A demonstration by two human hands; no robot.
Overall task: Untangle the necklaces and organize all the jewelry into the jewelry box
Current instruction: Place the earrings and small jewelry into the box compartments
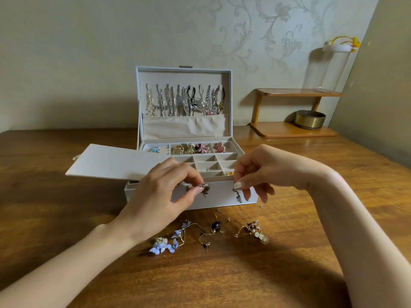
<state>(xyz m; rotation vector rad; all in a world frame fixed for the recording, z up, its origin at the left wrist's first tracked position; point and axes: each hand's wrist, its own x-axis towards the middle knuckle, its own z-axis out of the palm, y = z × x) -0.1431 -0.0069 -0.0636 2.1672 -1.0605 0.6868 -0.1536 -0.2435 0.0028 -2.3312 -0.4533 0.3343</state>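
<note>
Several loose earrings (163, 246) on table (244, 276) before open jewelry box (222, 196)

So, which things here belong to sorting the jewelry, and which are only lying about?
Job: cream jewelry box with open lid; blue-flower earrings, dark gold-wire earrings and pearl cluster earrings; small dark metal piece pinched by the left hand; other dark piece pinched by the right hand.
Lying about: two-tier wooden shelf; round brass tin; tall clear jar with white lid.
</note>
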